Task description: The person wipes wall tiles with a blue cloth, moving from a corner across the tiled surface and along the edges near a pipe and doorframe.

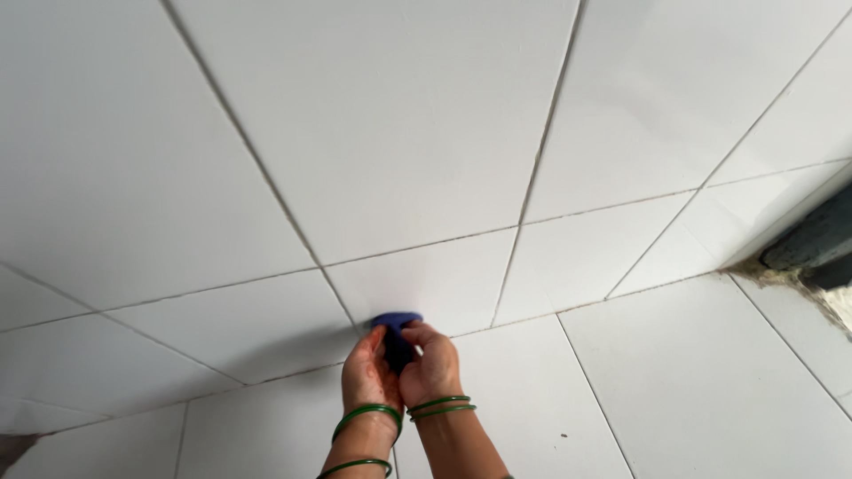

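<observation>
Down at the bottom of the wall, right where the white wall tiles meet the floor tiles, I've got both hands wrapped around a small dark blue thing. Honestly can't tell what it is exactly, most of it is hidden behind my fingers, only a rounded blue top edge and a strip between the hands show. It's pressed up against the wall, just at the point where a vertical grout line comes down to the corner seam.

My left hand is curled onto the left side of the blue thing, fingers closed against it. My right hand is closed on the right side, thumb tucked over the top. Both hands are touching each other, pretty much squeezed together around it.

I've got green bangles on both wrists, a couple on the right, and on the left one near the wrist and one further down the forearm.

Grout lines are dark and grubby all over. Off to the right there's a dark greyish thing at the corner, with crusty dirt along the seam beneath it. Tiny dark specks sit on the floor tile near my right arm.
</observation>
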